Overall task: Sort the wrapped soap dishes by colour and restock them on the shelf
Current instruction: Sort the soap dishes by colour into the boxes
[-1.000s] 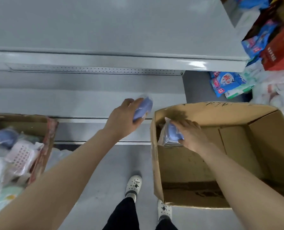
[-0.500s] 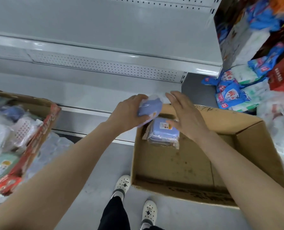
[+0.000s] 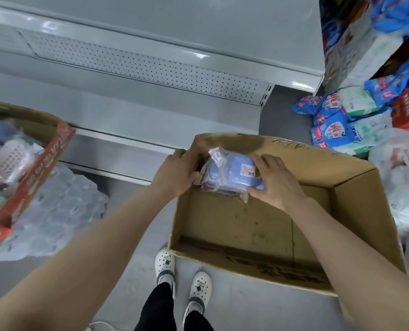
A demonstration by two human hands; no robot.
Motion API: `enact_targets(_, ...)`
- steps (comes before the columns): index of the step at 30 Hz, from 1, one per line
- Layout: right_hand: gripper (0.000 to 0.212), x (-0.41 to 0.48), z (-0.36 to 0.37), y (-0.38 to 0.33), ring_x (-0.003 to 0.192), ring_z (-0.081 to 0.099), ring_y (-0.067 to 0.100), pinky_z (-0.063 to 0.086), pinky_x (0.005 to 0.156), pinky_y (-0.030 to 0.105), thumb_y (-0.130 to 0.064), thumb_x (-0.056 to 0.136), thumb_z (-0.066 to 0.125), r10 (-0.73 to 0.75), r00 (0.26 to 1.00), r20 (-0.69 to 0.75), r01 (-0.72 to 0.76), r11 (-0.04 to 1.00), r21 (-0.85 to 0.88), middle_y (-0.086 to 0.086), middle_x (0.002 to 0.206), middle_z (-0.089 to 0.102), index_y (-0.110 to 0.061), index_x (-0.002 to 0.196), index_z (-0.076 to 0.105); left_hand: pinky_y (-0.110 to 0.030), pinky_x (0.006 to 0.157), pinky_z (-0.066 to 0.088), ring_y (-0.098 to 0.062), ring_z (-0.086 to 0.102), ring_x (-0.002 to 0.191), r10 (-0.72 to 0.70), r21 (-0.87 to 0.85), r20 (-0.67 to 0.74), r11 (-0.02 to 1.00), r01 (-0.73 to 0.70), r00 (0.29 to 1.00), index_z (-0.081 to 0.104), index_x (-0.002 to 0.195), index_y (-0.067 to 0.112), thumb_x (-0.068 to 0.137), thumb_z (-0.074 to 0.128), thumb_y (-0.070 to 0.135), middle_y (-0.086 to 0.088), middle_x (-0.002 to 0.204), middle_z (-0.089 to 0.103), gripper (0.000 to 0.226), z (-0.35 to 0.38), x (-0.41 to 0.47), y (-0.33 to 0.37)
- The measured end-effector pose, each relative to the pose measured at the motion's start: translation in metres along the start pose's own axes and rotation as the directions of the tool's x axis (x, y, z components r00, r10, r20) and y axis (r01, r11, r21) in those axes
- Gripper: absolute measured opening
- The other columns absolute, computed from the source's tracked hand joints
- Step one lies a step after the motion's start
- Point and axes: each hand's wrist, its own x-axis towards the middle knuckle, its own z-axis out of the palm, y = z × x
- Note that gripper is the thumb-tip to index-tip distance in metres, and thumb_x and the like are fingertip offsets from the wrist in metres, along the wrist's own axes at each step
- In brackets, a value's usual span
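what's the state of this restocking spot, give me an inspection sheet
surface: grey metal shelf with a perforated back panel, above a grey floor
job's things: blue plastic-wrapped soap dishes stacked in the far left corner of the large brown cardboard box; red-printed cardboard box at left holds mixed wrapped dishes
clutter: clear bubbled plastic sheet on the floor beside the red-printed box
grip: left hand grips the stack's left end, right hand grips its right end
cables: nothing seen
surroundings: blue-and-white bagged goods and a red carton piled at right; white clogs on the floor
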Motion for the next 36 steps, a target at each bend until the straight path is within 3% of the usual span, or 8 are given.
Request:
enact_targets(6,0.078,0.038,0.014,-0.024,0.134,0.029,0.029,0.044,0.100,0.038,-0.048,0.091,0.057,-0.042,0.999,0.020,0.042,0.999,-0.024,0.007,0.148,0.030,-0.033,0.154,0.014,-0.040,0.082,0.044,-0.039,0.059,0.102,-0.071,0.039,0.003,0.997,0.071,0.997,0.032,0.145,0.017,0.092,0.047,0.008,-0.013,0.126,0.051,0.056,0.008,0.002,-0.005)
enact_targets(14,0.077,0.048,0.016,-0.028,0.135,0.030,0.032,0.042,0.100,0.040,-0.051,0.092,0.052,-0.046,0.998,0.043,0.051,0.992,-0.113,0.011,0.151,0.027,-0.031,0.155,0.012,-0.040,0.080,0.046,-0.040,0.060,0.096,-0.031,0.052,0.009,0.998,0.031,0.999,0.034,0.145,0.018,0.088,0.049,0.006,-0.013,0.118,0.054,0.061,0.005,0.003,-0.005)
enact_targets(19,0.075,0.042,-0.007,-0.032,0.137,0.031,0.031,0.038,0.105,0.043,-0.051,0.093,0.052,-0.099,0.993,0.065,0.107,0.983,-0.147,0.010,0.155,0.025,-0.027,0.154,0.016,-0.040,0.087,0.051,-0.034,0.061,0.103,0.011,0.079,-0.018,0.997,-0.010,1.000,0.047,0.135,0.019,0.092,0.053,0.019,-0.009,0.123,0.057,0.043,-0.010,-0.002,-0.008)
enact_targets(23,0.071,0.034,-0.034,-0.052,0.136,0.035,0.031,0.037,0.107,0.044,-0.045,0.094,0.055,-0.188,0.982,0.020,0.188,0.966,-0.180,0.008,0.152,0.033,-0.020,0.154,0.025,-0.037,0.098,0.044,-0.029,0.054,0.120,0.056,0.134,-0.067,0.990,-0.047,0.996,0.045,0.142,0.018,0.095,0.056,0.025,-0.007,0.137,0.052,0.048,-0.038,-0.018,-0.013)
enact_targets(29,0.064,0.037,-0.065,-0.120,0.114,0.056,0.037,0.047,0.090,0.046,-0.034,0.084,0.072,-0.437,0.897,-0.070,0.401,0.868,-0.294,0.016,0.126,0.058,-0.009,0.139,0.050,-0.043,0.095,0.050,-0.026,0.051,0.121,0.102,0.224,-0.180,0.973,-0.060,0.978,0.046,0.141,0.022,0.095,0.058,0.029,-0.003,0.136,0.054,0.049,-0.082,-0.073,-0.061)
enact_targets(36,0.063,0.067,-0.076,-0.259,0.111,0.057,0.038,0.048,0.089,0.046,-0.036,0.087,0.068,-0.654,0.750,-0.095,0.590,0.728,-0.351,0.017,0.127,0.057,-0.006,0.139,0.048,-0.047,0.084,0.054,-0.035,0.060,0.108,0.002,0.271,-0.312,0.959,0.087,0.950,0.060,0.128,0.014,0.082,0.072,0.024,-0.009,0.121,0.064,0.048,-0.135,-0.162,-0.164)
